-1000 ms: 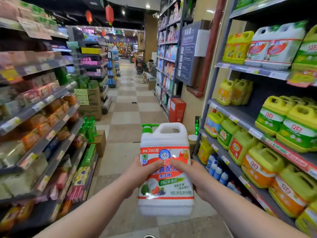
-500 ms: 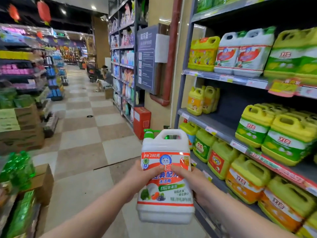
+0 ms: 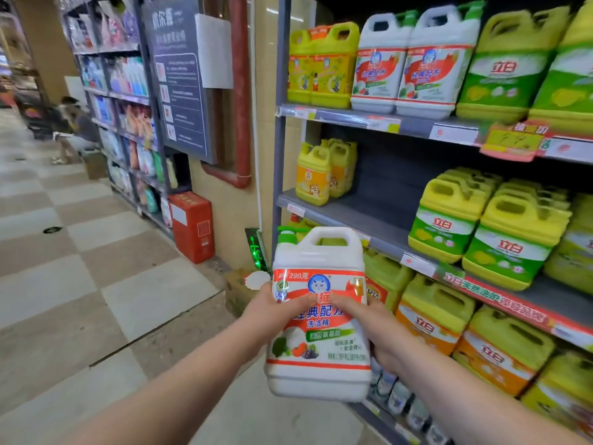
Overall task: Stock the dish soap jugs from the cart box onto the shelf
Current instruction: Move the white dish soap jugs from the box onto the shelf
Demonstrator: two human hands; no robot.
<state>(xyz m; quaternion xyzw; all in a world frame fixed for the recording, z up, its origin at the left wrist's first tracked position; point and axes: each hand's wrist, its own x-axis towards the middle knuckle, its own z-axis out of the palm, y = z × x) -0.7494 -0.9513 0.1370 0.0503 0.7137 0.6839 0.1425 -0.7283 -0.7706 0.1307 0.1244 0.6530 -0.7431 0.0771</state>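
I hold a white dish soap jug (image 3: 319,348) with a red-and-white label and a green pump upright in front of me, low in the view. My left hand (image 3: 272,311) grips its left side and my right hand (image 3: 373,329) grips its right side. It hangs in the aisle, in front of the grey metal shelf (image 3: 362,216). Two matching white jugs (image 3: 412,62) stand on the upper shelf board. The cart box is out of view.
Yellow and green jugs (image 3: 484,229) fill the shelves at right; the middle board has a bare stretch between two small yellow jugs (image 3: 324,171) and the green ones. A red box (image 3: 192,226) stands by the wall. A person (image 3: 77,130) crouches down the aisle.
The view has swung right and closer to the shelf. Both hands keep the same hold on the jug, which now sits nearer the shelf front.
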